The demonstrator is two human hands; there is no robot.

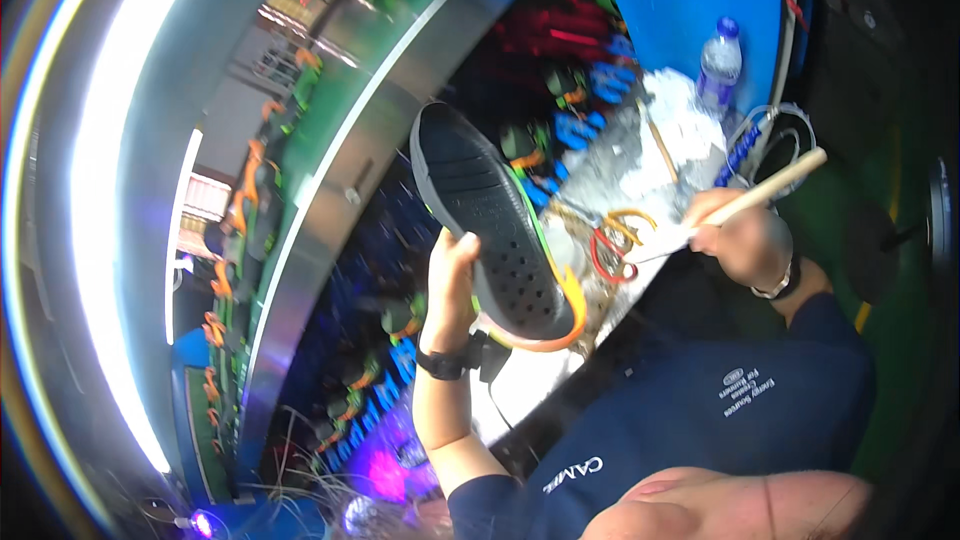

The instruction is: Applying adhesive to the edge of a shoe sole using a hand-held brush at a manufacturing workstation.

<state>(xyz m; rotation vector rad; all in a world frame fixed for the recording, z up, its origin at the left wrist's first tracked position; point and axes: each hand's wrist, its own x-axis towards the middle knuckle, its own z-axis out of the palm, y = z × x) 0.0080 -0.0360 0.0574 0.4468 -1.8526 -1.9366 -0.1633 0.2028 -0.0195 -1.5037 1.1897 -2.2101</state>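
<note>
1. Left hand (pixel 452 285) grasps shoe (pixel 495 225), raised above counter (pixel 530 385); sole faces camera; long axis upper-left to lower-right.
2. Right hand (pixel 745 240) clenched round wooden brush handle (pixel 775 187); scissors (pixel 612 245) nearby.

My left hand (pixel 452 285) holds a shoe (pixel 495 230) up, its dark sole facing me, orange trim at the heel. My right hand (pixel 745 240) grips a wooden-handled brush (pixel 770 190) just above the worktable (pixel 630 170). Scissors (pixel 615 240) lie between them; a bottle (pixel 719 65) stands behind.
</note>
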